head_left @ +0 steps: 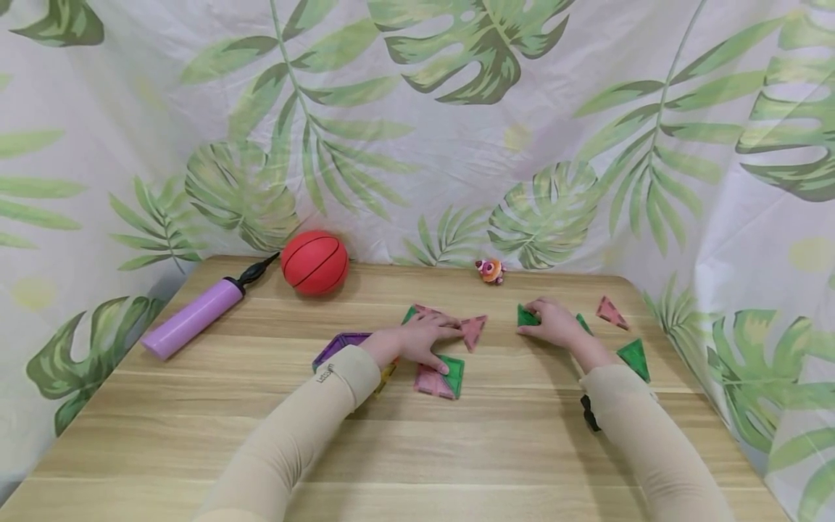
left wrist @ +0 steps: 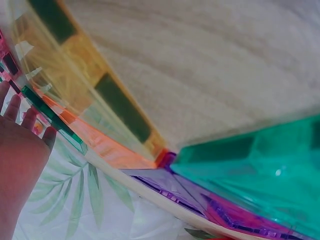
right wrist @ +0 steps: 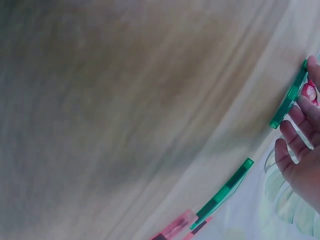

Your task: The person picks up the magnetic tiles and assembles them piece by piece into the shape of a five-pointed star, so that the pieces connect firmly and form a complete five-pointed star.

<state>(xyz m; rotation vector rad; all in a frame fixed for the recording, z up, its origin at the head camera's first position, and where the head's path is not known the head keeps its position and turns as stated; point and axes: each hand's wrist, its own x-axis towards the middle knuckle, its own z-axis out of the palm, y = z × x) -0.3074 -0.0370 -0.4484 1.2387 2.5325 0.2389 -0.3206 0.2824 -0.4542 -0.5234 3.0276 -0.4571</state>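
Observation:
My left hand [head_left: 420, 337] lies flat with spread fingers on a cluster of flat translucent tiles. Its fingertips touch a pink triangle tile [head_left: 472, 330] and its thumb rests on a pink and green tile [head_left: 443, 377]. A purple tile [head_left: 339, 344] shows beside the wrist. In the left wrist view the left hand [left wrist: 20, 155] reaches the tiles' edge, with a yellow-orange tile [left wrist: 75, 75] and a teal tile [left wrist: 260, 170] close up. My right hand [head_left: 553, 322] rests with fairly straight fingers on a green triangle tile [head_left: 527, 317]. The right wrist view shows the right hand [right wrist: 300, 150] touching that green tile [right wrist: 289, 100].
A red ball [head_left: 314, 262] and a purple hand pump [head_left: 196, 312] lie at the back left of the wooden table [head_left: 457, 449]. A small toy figure [head_left: 491, 270] stands at the back. A pink triangle [head_left: 611, 312] and a green triangle [head_left: 633, 357] lie to the right. Leaf-print cloth surrounds the table.

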